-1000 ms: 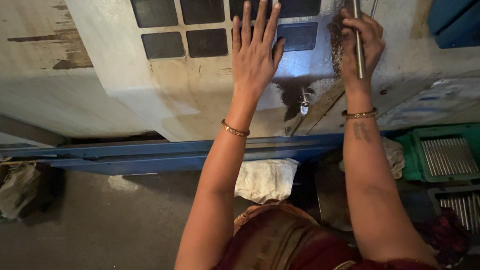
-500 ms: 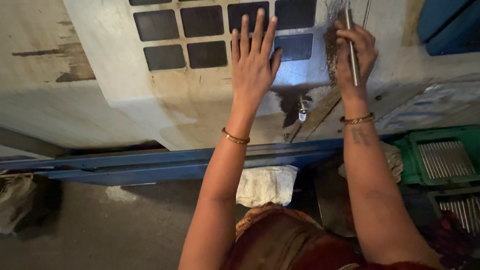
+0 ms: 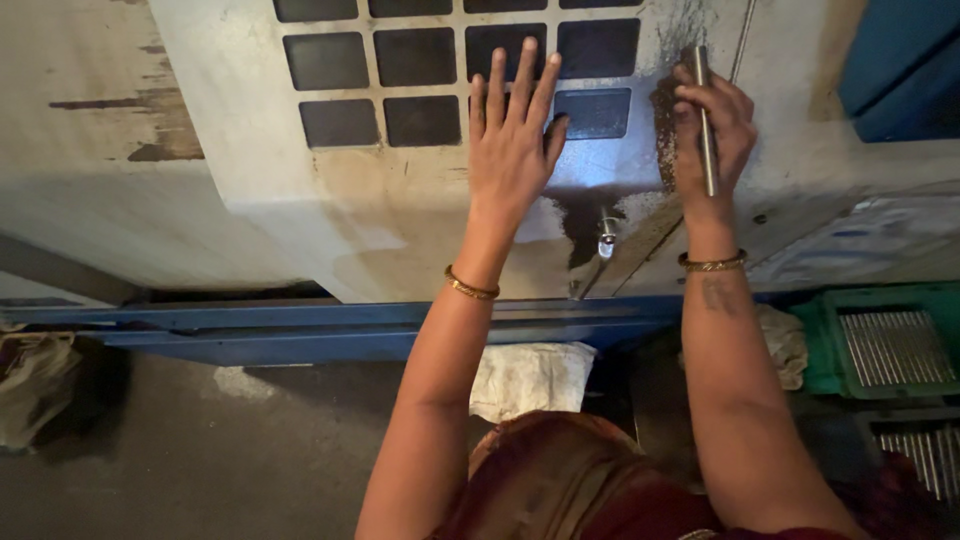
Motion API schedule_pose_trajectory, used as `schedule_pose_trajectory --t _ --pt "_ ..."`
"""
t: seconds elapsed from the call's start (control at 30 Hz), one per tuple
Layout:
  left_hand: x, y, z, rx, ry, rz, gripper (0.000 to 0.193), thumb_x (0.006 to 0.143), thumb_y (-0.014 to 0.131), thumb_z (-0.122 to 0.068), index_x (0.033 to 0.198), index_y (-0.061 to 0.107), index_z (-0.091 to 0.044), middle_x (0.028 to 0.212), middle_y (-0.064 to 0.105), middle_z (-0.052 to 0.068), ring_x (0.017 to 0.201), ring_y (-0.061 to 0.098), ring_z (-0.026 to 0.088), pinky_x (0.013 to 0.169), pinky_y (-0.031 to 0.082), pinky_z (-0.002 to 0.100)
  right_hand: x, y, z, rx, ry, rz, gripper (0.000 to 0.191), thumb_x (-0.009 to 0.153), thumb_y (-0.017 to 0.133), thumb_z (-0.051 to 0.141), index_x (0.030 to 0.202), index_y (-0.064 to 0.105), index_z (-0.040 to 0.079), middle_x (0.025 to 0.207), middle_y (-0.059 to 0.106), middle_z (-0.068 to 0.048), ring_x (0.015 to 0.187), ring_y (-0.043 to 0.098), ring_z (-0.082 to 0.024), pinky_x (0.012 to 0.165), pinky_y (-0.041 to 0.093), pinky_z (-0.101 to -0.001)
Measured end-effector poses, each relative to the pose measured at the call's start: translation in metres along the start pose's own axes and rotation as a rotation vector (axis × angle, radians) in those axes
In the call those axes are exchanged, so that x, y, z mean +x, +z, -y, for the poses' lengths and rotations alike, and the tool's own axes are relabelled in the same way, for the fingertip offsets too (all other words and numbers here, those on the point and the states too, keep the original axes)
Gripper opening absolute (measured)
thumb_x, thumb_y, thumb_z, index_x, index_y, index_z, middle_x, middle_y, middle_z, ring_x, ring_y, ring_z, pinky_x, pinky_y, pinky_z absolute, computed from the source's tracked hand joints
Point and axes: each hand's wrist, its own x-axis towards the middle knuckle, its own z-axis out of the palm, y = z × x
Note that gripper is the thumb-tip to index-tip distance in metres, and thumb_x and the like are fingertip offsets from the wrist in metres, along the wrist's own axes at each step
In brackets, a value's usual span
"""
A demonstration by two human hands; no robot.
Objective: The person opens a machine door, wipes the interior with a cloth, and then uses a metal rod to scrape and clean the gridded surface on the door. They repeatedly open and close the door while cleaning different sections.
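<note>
My left hand (image 3: 512, 140) lies flat with fingers spread on the grimy white machine door (image 3: 400, 210), over its grid of dark square window panes (image 3: 420, 75). My right hand (image 3: 712, 135) is closed around a thin metal rod (image 3: 704, 120), held upright against the door's right edge. A small metal knob (image 3: 605, 235) sticks out of the door below and between my two hands, amid dark oily stains. Both wrists wear gold bangles.
A blue rail (image 3: 330, 330) runs under the machine. A white cloth (image 3: 530, 380) lies on the floor by my knees. Green crates (image 3: 885, 345) with several metal rods stand at the right. A crumpled rag (image 3: 35, 385) lies at the left.
The view has shifted slightly; both hands appear lower in the frame. My left hand stays flat on the door and my right still holds the rod.
</note>
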Motion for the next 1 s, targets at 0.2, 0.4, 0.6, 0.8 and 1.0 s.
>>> schedule_pose_trajectory --t 0.2,0.4,0.6,0.8,1.0 --pt "0.001 -0.003 -0.002 -0.04 0.004 -0.017 0.065 0.109 0.061 -0.04 0.165 0.031 -0.022 0.172 0.023 0.003 0.162 0.016 0.03 0.136 0.014 0.049 0.0 -0.004 0.001 0.023 0.024 0.025 0.021 0.113 0.065 0.03 0.118 0.073 0.011 0.129 0.075 -0.01 0.13 0.062 -0.026 0.111 0.05 -0.0384" --pt "0.006 -0.012 -0.01 -0.017 -0.011 0.022 0.064 0.107 0.062 -0.038 0.163 0.034 -0.022 0.171 0.026 0.003 0.161 0.02 0.03 0.134 0.014 0.049 0.003 -0.006 -0.002 -0.013 -0.004 0.02 0.018 0.112 0.067 0.026 0.117 0.075 0.011 0.128 0.076 -0.009 0.13 0.062 -0.025 0.113 0.047 -0.04" --pt "0.006 -0.013 -0.014 -0.003 -0.026 0.038 0.065 0.107 0.062 -0.039 0.163 0.034 -0.023 0.171 0.026 0.002 0.161 0.02 0.029 0.134 0.015 0.048 0.003 -0.009 -0.004 -0.032 -0.018 0.036 0.02 0.11 0.068 0.028 0.116 0.075 0.01 0.128 0.076 -0.009 0.133 0.06 -0.026 0.115 0.042 -0.0411" --pt "-0.001 -0.002 -0.015 0.073 -0.045 0.035 0.064 0.105 0.06 -0.039 0.163 0.035 -0.025 0.171 0.027 -0.001 0.16 0.021 0.027 0.133 0.015 0.048 -0.001 -0.015 -0.009 -0.039 -0.053 0.051 0.023 0.112 0.067 0.031 0.117 0.074 0.01 0.129 0.076 -0.011 0.136 0.06 -0.028 0.117 0.039 -0.043" --pt "-0.003 0.004 -0.018 0.11 -0.033 -0.011 0.064 0.105 0.06 -0.035 0.164 0.035 -0.026 0.171 0.028 -0.001 0.16 0.022 0.027 0.134 0.015 0.047 -0.003 -0.013 -0.014 -0.038 -0.057 0.029 0.022 0.111 0.067 0.03 0.116 0.075 0.011 0.128 0.077 -0.01 0.135 0.06 -0.028 0.116 0.039 -0.0421"
